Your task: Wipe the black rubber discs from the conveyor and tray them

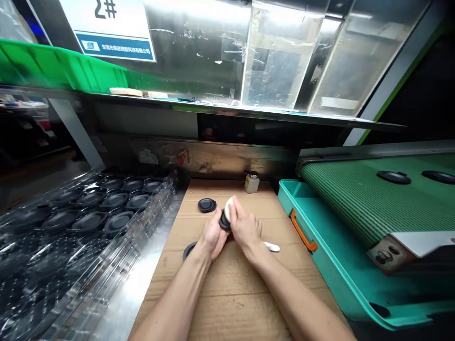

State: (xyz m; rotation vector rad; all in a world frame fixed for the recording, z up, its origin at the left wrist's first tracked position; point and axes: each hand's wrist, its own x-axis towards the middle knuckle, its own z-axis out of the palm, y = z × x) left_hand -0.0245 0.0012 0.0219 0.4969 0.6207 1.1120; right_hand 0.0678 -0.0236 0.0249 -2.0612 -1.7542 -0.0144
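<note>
My left hand (212,235) is closed around a round black plastic part (223,220), held above the cardboard sheet (234,303). In my right hand (245,227) is a white round pad (228,208), pinched by the fingers and pressed against the black part or very close to it. Another black round part (206,205) lies on the cardboard just beyond my left hand. Partly hidden by my left forearm is one more black round part (189,249). A white-handled tool (273,246) sticks out from behind my right wrist; its other end is hidden.
Clear trays (142,232) of black round parts stand at the left. A small bottle (252,183) stands at the cardboard's far edge. On the right are a teal bin (327,265) with an orange handle and a green conveyor belt (355,189) carrying black parts. A shelf (227,108) crosses overhead.
</note>
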